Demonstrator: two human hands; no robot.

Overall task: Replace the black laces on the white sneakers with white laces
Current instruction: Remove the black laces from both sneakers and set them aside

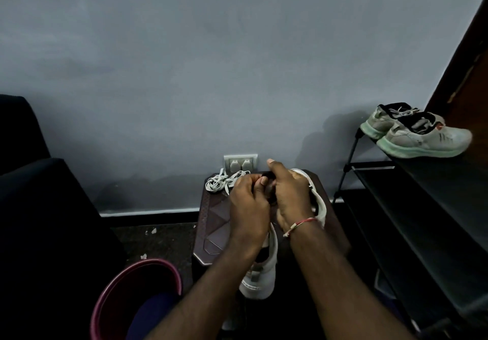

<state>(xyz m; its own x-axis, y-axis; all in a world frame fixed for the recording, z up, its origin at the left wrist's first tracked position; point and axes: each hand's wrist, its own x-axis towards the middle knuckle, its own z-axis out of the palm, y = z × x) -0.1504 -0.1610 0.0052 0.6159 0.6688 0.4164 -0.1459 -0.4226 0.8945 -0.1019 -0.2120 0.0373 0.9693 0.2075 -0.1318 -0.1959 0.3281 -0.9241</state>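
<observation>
Two white sneakers stand on a small dark brown stool (214, 223). One sneaker (261, 273) lies under my left forearm with its heel toward me. The other sneaker (318, 202) is behind my right hand. My left hand (248, 205) and my right hand (287, 194) meet above the shoes, fingers curled, pinching a black lace (266, 174) between them. A loose bundle of white laces (224, 181) lies at the stool's far left corner. Most of the black lace is hidden by my fingers.
A black shoe rack (412, 194) stands at the right with a pair of grey sneakers (417, 134) on top. A maroon bucket (137, 292) sits at lower left, a dark chair (31, 181) at far left. A wall socket (240, 163) is behind the stool.
</observation>
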